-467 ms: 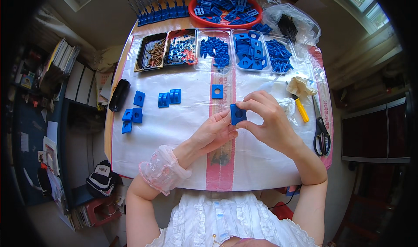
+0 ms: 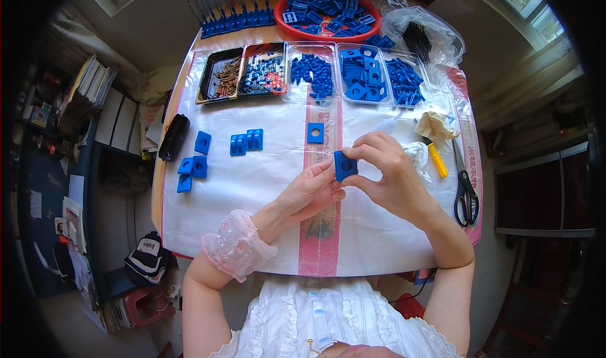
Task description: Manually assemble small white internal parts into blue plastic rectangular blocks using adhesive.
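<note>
Little has moved since the earlier view: both hands remain together over the surface, pinching the same blue block. That block sits clamped between the left hand and the right hand, whose fingers close around its holed face. Just beyond this grip lies 1 loose blue square piece, and to the right rest a yellow tool and black scissors.

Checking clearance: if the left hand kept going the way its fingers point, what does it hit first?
Left hand points up-right; it already touches the blue block, with the right hand gripping it just beyond.
</note>
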`<state>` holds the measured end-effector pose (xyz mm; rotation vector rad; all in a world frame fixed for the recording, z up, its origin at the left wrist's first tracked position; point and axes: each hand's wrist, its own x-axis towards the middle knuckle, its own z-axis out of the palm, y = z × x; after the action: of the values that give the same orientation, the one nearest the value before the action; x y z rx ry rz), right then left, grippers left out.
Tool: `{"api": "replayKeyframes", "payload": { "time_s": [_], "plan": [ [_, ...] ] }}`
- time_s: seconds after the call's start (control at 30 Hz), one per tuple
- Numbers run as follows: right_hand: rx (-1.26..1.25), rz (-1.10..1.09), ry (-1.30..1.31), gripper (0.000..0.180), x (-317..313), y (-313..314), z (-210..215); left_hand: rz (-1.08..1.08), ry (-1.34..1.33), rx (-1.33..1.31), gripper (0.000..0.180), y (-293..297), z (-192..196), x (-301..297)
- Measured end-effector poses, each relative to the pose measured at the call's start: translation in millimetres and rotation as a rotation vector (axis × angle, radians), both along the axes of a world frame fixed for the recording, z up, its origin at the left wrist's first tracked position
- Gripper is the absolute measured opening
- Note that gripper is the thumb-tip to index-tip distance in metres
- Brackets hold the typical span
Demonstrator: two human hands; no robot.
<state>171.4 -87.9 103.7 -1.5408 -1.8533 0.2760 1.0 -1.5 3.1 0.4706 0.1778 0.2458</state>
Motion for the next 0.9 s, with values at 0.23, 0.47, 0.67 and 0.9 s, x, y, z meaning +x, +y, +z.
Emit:
{"api": "replayKeyframes", "payload": {
  "time_s": [0.23,0.47,0.67,0.9],
  "plan": [
    [-0.011,0.005,0.016,0.034,0.7,1.1,0.7,0.017,0.023,0.018,0.039,-0.3,1.8,-0.2],
    [-0.007,-0.001,0.007,0.034,2.0,2.3,-1.7,0.033,0.041,0.025,0.035,-0.4,0.7,1.7],
    [-0.013,-0.002,0.004,0.032,5.6,7.2,-9.0,0.092,0.067,0.066,0.032,2.0,-3.1,3.5],
    [0.007,-0.024,-0.073,0.034,5.3,5.7,-7.2,0.178,0.144,0.219,0.025,2.9,4.4,3.2]
  ]
}}
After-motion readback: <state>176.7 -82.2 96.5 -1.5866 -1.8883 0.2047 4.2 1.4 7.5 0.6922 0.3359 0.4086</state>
